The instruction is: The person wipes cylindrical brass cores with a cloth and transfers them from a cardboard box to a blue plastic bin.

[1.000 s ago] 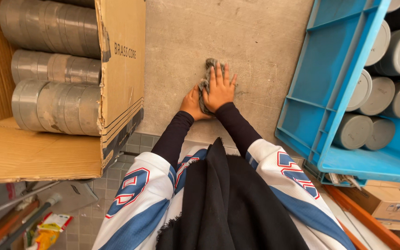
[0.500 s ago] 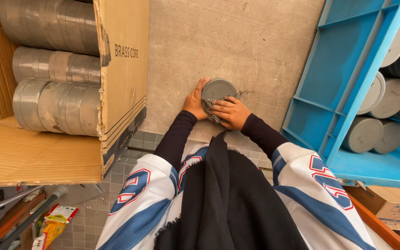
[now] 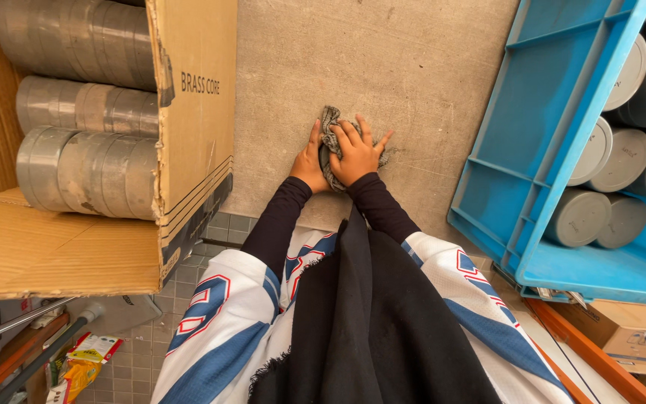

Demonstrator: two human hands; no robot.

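Grey woven cloth point(image 3: 332, 133); rough matt concrete surface point(image 3: 383, 60).

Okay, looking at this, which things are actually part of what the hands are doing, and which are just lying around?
In use: rag, right hand pressing it, left hand beside it, concrete top.

Lying about: cardboard box of metal cylinders, blue crate of grey cylinders, snack packet.

— What carries everything here?
— A bare grey concrete slab point(image 3: 413, 67). A grey rag point(image 3: 330, 123) lies on it at the middle, under both hands.
— And at the sides?
— A cardboard box point(image 3: 188, 112) of metal rolls sits left, a blue crate point(image 3: 532, 150) of grey cylinders right
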